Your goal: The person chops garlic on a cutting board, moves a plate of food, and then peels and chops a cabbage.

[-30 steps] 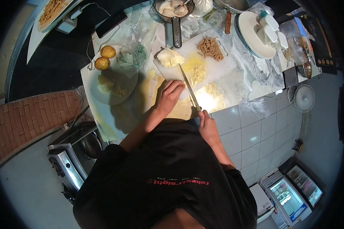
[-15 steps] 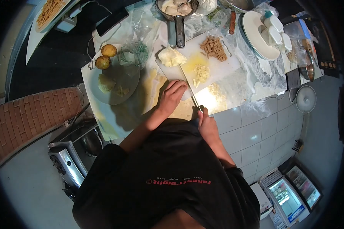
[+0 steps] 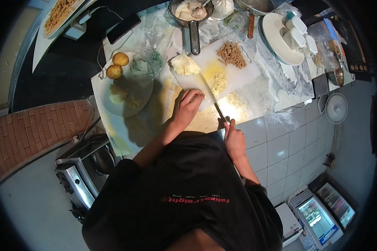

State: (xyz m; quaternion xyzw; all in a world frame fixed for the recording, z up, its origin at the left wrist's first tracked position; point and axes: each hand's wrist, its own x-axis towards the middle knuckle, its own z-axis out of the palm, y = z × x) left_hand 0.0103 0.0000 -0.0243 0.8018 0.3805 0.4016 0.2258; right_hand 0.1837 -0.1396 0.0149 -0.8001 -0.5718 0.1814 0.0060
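Observation:
My right hand is closed round the handle of a knife, whose long thin blade slants up and left across the white cutting board. Left of the blade, my left hand rests at the board's near edge with curled fingers. A small pale yellow bit shows at its fingertips; the rest of what it pinches is hidden. Finely cut pale yellow pieces lie right of the blade. Beyond the knife tip is a heap of larger pale yellow slices. Brown strips sit at the board's far side.
A plate with pale yellow pieces stands at the left, near two round yellow-brown items and a plastic bag. A pan holds pale food at the back. A white oval plate and white containers are at the right.
My right hand and the knife have shifted a little right and towards me. The blade now lies farther from my left fingertips, which have stayed almost in place.

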